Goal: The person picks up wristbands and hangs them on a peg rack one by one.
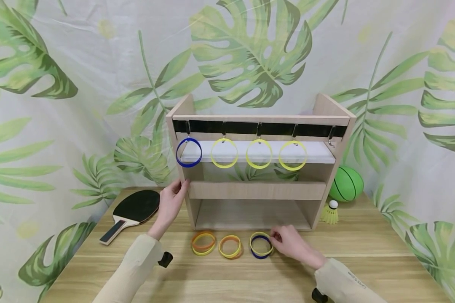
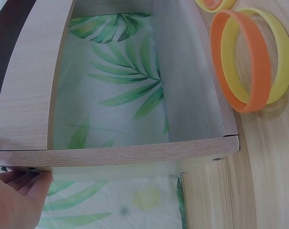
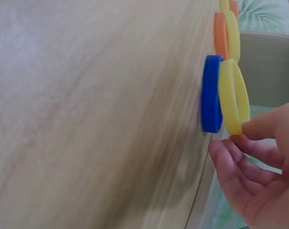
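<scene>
A yellow silicone wristband (image 3: pixel 229 98) is pinched between the thumb and fingers of my right hand (image 1: pixel 293 243). It tilts over a blue wristband (image 3: pixel 211 95) on the table, just in front of the wooden shelf unit (image 1: pixel 257 190). My left hand (image 1: pixel 171 201) grips the unit's left side panel (image 2: pixel 111 155). Along the unit's upper black strip (image 1: pixel 240 127) are several hooks. From them hang a blue wristband (image 1: pixel 189 165) at the left end and three yellow wristbands to its right, the nearest yellow one (image 1: pixel 224 167) beside it. The right-end hook (image 1: pixel 331 135) shows its metal.
Left of the blue-yellow pair lie two more stacked pairs, with an orange wristband (image 1: pixel 203 234) over yellow and a yellow wristband (image 1: pixel 230 256) with orange. A table tennis bat (image 1: pixel 138 206) lies at the left. At the right are a green ball (image 1: pixel 347 183) and a shuttlecock (image 1: pixel 330 213).
</scene>
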{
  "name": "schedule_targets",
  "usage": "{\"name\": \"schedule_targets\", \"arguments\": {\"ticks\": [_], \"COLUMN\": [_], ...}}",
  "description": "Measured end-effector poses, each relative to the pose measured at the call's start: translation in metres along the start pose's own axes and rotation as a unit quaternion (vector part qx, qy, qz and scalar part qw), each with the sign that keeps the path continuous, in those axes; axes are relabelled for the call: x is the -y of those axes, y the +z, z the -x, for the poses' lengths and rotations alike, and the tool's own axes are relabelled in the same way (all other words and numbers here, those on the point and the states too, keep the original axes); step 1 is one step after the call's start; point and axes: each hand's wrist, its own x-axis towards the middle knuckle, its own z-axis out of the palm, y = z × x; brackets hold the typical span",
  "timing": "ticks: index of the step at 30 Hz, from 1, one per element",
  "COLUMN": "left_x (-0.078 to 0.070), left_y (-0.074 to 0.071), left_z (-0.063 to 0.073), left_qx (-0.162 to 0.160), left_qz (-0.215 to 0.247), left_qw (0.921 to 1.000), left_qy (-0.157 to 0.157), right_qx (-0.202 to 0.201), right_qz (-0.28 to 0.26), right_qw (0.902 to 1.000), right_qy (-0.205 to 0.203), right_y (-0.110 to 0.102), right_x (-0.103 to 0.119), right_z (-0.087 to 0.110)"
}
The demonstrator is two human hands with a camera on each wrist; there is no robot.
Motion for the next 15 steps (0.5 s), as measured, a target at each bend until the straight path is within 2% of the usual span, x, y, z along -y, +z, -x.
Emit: {"name": "schedule_targets", "arguments": {"ticks": [9, 15], "left_x": [-0.002, -0.001], "left_y": [-0.001, -0.001], "left_z": [0.000, 0.000], "left_qx": [0.005, 0.001], "left_qz": [-0.012, -0.010], "left_qw": [0.9999, 0.9999], "left_qy": [-0.001, -0.005], "right_qx": [-0.059, -0.096], "right_qz": [-0.027, -0.025], "right_qw": [0.9968, 0.9922], "right_qy": [-0.047, -0.075], "right_y": [-0.015, -0.049], "right_x": [0.017, 0.040], "right_z": [0.001, 0.004]}}
